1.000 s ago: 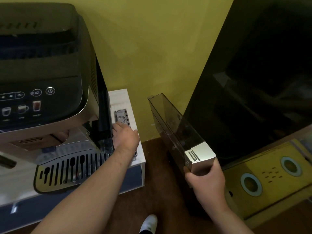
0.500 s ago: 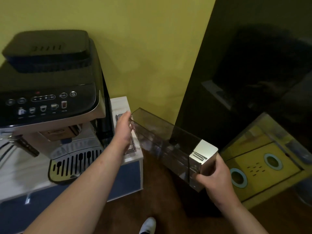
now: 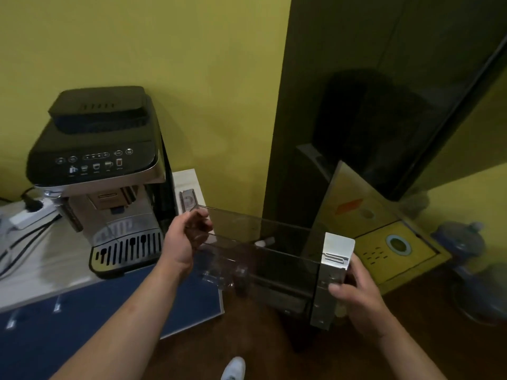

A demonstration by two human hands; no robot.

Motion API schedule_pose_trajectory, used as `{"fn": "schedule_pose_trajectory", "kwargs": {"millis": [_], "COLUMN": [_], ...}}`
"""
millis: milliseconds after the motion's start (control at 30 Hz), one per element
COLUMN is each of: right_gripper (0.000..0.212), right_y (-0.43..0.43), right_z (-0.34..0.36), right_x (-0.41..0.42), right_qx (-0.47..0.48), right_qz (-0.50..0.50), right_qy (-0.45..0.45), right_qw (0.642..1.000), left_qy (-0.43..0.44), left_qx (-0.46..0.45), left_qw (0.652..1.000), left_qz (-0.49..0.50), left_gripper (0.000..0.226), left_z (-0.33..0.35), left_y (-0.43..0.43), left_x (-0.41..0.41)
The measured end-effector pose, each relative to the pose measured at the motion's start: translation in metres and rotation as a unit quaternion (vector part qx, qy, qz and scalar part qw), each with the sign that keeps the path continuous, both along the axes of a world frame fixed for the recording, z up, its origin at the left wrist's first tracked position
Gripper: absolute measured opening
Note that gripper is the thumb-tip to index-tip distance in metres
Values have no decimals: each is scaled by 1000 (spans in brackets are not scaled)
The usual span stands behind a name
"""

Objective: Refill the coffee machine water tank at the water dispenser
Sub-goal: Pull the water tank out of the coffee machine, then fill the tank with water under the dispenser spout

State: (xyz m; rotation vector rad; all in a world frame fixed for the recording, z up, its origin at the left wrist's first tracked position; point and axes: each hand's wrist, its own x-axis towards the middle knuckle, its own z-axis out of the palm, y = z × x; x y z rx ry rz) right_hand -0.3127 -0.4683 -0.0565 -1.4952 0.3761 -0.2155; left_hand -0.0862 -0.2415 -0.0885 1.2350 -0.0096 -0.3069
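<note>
**A:** Item one, far left?

**B:** Power strip [image 3: 27, 212], lying on the counter [image 3: 55, 259]. Its cables are running out of frame.

**A:** Next?

**B:** Coffee machine [image 3: 101, 171], standing on that counter against the wall, tank bay sitting vacant.

**A:** The hands?

**B:** Left hand [image 3: 183, 239] is curling its fingers round the near-left end of the water tank [image 3: 263, 250]. Right hand [image 3: 354, 294] is gripping the tank's silver end panel [image 3: 336, 259], thumb pressing its near face.

**A:** Tank location?

**B:** It is hanging level over the floor, just right of the counter and in front of a dark glossy cabinet [image 3: 384, 105].

**A:** Progress?

**B:** Removal is looking done. Carrying, filling and refitting are remaining, and the tank is appearing empty.

**A:** Unclear entries?

**B:** No dispenser spout is showing. Large bottles [image 3: 461, 242] are blurring at far right, and reflections are confusing the cabinet's lower part.
</note>
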Motion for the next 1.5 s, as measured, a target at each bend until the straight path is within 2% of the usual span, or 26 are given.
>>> {"fn": "schedule_pose_trajectory", "kwargs": {"millis": [100,200,333,500,567,800,867,1067,1200,1300,1433,1500], "right_gripper": [94,98,82,78,61,41,48,37,63,53,51,42], "right_y": [0,1,-2,-7,-5,-13,-19,-46,-86,-126,-178,-201], "right_z": [8,8,10,15,21,21,18,16,9,6,7,7], "right_x": [-27,-46,-59,-82,-93,-143,-162,-215,-242,-265,-299,-316], "right_qx": [51,111,150,235,247,166,159,164,153,170,159,146], "right_qz": [2,-67,-128,-158,-182,-295,-305,-299,-312,-315,-312,-315], "right_qy": [-18,-37,-74,-123,-134,-87,-74,-99,-102,-106,-105,-104], "right_qw": [999,991,978,951,942,937,936,935,932,928,931,932], "left_qy": [2,-3,-43,-78,-80,-107,-110,-136,-156,-151,-152,-148], "left_qx": [-20,-13,1,1,3,40,53,53,54,42,39,37], "left_qw": [1000,1000,999,996,995,984,980,967,966,969,973,974], "left_qz": [16,16,-5,-51,-64,-137,-159,-207,-200,-191,-169,-165], "left_gripper": [33,34,33,35,37,38,39,45,43,38,34,32], "left_z": [5,8,12,28,33,33,31,35,40,41,44,43], "left_y": [0,0,-8,-14,-17,-38,-48,-90,-129,-162,-209,-231], "left_x": [-33,-60,-89,-114,-121,-151,-162,-197,-225,-255,-300,-319]}}
